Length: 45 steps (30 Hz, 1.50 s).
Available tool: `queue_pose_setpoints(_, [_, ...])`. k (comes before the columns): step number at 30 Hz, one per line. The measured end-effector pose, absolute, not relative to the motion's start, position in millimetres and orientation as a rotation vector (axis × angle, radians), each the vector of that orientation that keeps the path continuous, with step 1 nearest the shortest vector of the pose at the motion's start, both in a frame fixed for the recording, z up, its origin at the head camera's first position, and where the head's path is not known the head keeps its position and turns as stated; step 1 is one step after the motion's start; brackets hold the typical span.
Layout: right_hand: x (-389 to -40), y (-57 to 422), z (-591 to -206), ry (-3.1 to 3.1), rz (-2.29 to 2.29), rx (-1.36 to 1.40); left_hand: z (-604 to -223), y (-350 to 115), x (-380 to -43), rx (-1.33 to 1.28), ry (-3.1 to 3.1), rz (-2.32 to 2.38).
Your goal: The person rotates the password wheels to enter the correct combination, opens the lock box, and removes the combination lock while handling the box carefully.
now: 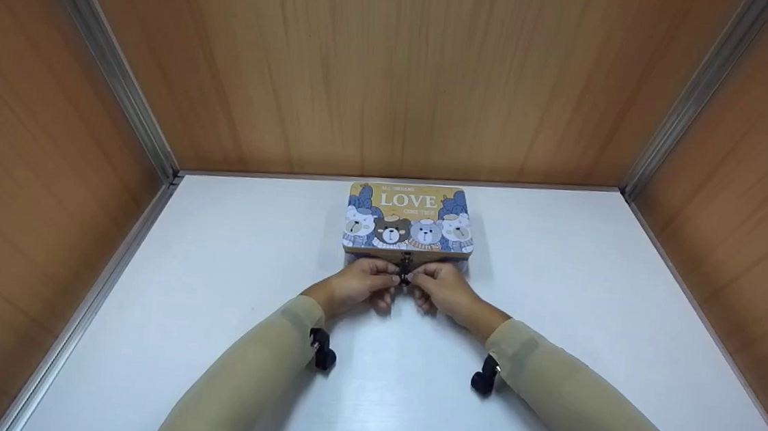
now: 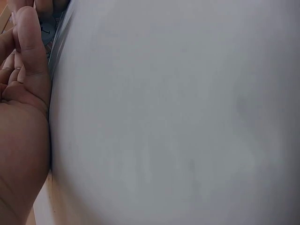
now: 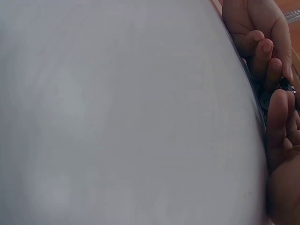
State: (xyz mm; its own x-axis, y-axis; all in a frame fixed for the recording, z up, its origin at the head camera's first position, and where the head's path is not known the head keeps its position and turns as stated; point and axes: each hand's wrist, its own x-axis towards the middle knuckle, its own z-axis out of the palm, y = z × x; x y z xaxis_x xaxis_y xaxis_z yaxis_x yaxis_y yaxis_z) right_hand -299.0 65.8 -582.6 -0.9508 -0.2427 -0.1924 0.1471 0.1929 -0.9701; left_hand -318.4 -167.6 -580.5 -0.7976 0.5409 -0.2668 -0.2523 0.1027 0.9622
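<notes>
A tin box point(image 1: 406, 207) with a yellow lid, printed bears and the word LOVE stands upright, its lid down. At the middle of its front hangs a small black lock point(image 1: 404, 279) on the clasp, partly covered by fingertips. From the left, my left hand point(image 1: 359, 283) pinches the lock between thumb and forefinger. My right hand point(image 1: 446, 292) pinches it from the other side, the two thumbs almost meeting. In the right wrist view, a shiny dark bit of the lock point(image 3: 287, 86) shows between the fingertips. Its details are too small to tell.
The box stands on a white table point(image 1: 259, 233), close to the wooden back panel point(image 1: 395, 72). Wooden side panels with metal edge strips point(image 1: 111, 64) bound the table left and right. A black wrist camera point(image 1: 322, 351) hangs under the left sleeve, another point(image 1: 484, 377) under the right.
</notes>
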Motion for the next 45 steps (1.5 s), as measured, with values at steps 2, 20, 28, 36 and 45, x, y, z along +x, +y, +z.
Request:
queue_pose_setpoints(2, [-299.4, 65.6, -582.9, 2.167, -1.814, -0.095, -580.2, -167.9, -318.3, 0.285, 1.801, 1.757])
queue_pose_setpoints(20, [-299.0, 67.8, -580.0, 2.065, -1.902, -0.039, -577.1, -167.7, -317.6, 0.297, 1.781, 1.742])
queue_pose_setpoints(28, [-301.2, 65.5, -583.9, 2.116, -1.845, -0.044, -578.3, -168.4, -318.4, 0.300, 1.782, 1.744])
queue_pose_setpoints(36, [-299.3, 64.3, -579.9, 2.137, -1.809, -0.103, -577.5, -168.9, -317.4, 0.314, 1.783, 1.743])
queue_pose_setpoints(45, [-299.9, 67.2, -578.7, 2.099, -1.835, -0.076, -577.3, -168.6, -317.4, 0.303, 1.782, 1.750])
